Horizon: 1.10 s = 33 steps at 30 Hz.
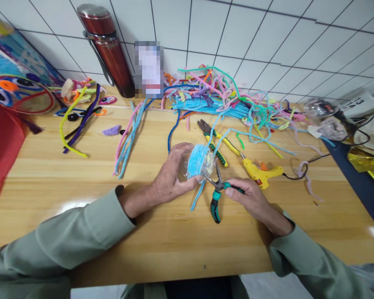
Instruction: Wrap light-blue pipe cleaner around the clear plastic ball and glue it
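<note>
My left hand (177,170) grips a clear plastic cup-like piece wound with light blue pipe cleaner (197,161), thumb at the near side and fingers behind. Loose blue ends stick out above and below the winding. In my right hand (247,195) is one handle of needle-nose pliers (217,189); the other handle hangs free, so the jaws are spread. Their tips lie at the near edge of the wound piece, one close to my left thumb. Whether the tips touch it, I cannot tell. Behind the piece lies a second pair of pliers (213,141) with yellow-green handles.
A yellow glue gun (262,171) with a black cord lies to the right. Pipe cleaners (212,106) are heaped along the tiled wall. Pink and blue strands (129,141) lie at left. A red thermos (107,50) stands at the back, a decorated face piece (18,93) far left.
</note>
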Available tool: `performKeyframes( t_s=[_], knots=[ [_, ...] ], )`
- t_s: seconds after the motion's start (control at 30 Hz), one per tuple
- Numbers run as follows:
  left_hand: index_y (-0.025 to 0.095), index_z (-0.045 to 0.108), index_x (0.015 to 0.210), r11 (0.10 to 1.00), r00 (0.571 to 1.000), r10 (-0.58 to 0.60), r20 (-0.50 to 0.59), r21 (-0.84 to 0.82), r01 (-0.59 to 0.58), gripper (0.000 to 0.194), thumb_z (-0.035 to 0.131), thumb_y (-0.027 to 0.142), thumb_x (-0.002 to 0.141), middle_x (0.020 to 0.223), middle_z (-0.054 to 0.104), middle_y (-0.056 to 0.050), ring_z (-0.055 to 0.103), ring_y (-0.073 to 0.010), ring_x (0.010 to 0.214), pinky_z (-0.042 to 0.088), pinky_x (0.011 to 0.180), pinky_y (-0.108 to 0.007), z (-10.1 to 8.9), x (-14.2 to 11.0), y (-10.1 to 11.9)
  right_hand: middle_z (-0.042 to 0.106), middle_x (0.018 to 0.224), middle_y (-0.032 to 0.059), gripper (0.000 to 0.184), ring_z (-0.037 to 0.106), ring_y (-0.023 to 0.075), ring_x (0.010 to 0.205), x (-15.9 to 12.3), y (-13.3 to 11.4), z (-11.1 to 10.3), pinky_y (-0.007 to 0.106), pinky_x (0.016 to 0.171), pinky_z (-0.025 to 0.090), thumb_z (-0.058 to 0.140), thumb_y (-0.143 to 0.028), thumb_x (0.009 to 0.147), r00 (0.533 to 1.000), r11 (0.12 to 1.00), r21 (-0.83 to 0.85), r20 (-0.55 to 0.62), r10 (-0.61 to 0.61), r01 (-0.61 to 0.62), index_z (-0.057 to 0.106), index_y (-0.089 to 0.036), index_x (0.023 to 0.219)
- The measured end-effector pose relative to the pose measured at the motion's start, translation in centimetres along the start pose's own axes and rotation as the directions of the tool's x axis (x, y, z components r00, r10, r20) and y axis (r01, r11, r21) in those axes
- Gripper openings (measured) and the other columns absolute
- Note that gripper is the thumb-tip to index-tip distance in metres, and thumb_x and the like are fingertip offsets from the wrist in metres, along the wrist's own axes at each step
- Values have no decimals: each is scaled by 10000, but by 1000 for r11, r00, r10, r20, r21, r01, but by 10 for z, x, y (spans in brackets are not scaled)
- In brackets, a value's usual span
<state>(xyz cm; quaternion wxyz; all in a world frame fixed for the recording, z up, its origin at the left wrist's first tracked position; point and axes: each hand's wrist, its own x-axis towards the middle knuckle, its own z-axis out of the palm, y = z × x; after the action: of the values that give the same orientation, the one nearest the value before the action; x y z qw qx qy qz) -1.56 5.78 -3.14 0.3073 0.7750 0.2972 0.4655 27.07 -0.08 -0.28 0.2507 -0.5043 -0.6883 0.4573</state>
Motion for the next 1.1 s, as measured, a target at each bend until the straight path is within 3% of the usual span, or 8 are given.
performKeyframes(
  t_s=[1.1],
  knots=[
    [288,419,1560,1000,1000,4,8,-15,-4,709,771,405,956,1499,529,-163,561,-340,1405,509,1201,-584,-1,2,2,762,826,39,550,634,197,734,0,1,-2,290,658,481,622,-690,1010,1000,1000,-8,-1,-2,2,869,-199,990]
  ],
)
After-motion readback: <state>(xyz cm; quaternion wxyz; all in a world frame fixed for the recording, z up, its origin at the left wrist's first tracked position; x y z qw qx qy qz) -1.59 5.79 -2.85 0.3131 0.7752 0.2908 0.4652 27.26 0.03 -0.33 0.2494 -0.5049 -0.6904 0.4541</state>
